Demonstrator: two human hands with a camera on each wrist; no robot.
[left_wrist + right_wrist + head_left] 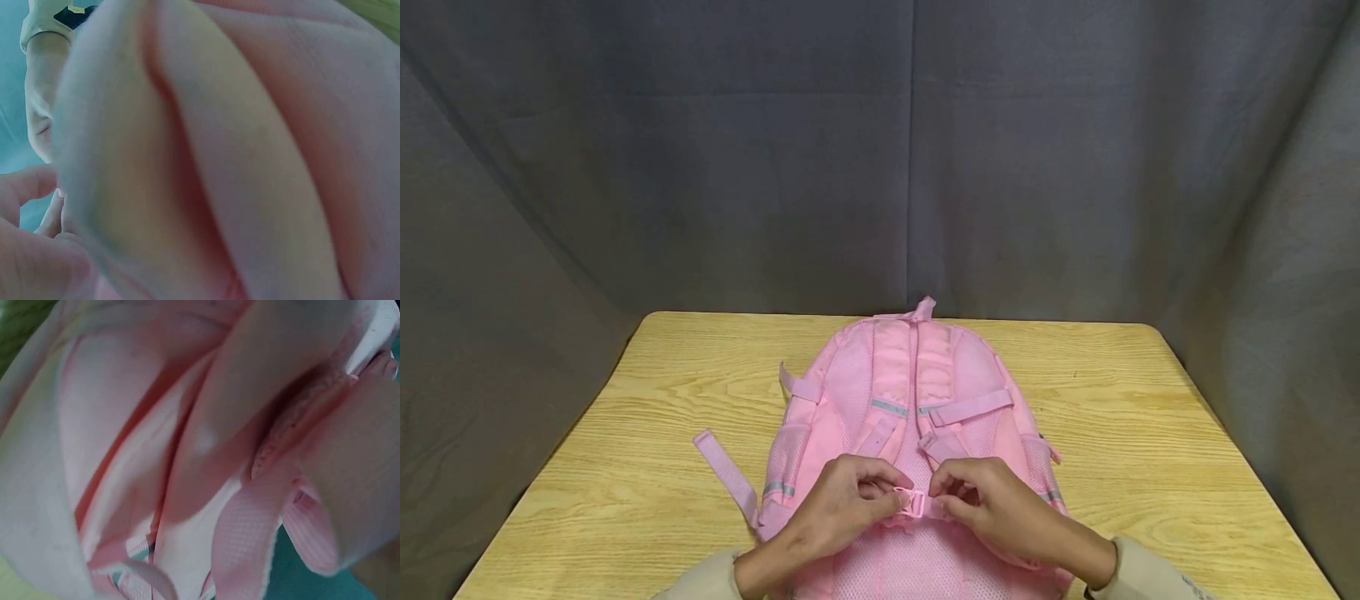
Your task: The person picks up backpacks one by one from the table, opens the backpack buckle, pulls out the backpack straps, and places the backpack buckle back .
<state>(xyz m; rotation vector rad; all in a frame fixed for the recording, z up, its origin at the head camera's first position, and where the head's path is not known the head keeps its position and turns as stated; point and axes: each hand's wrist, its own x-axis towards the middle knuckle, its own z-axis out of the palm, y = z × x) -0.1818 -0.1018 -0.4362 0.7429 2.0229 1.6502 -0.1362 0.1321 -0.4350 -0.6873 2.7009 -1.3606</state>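
Observation:
A pink backpack [917, 558] lies on the table with its mesh back panel and shoulder straps facing up. Over its lower middle, my left hand [853, 500] pinches a pink plastic buckle [913, 503] between thumb and fingers. From the other side, my right hand [992, 504] pinches the webbing strap [934, 507] right beside that buckle. The left wrist view is mostly filled by blurred pink fabric [250, 137], with the left hand's fingers [31, 237] at the lower left. Folds of the backpack [137, 425] and a loop of pink webbing [250, 531] fill the right wrist view.
A loose strap end [724, 467] sticks out over the wooden table [647, 417] to the left of the backpack. Its top handle [923, 309] reaches toward the table's back edge. Grey cloth curtains [775, 167] stand behind and at both sides.

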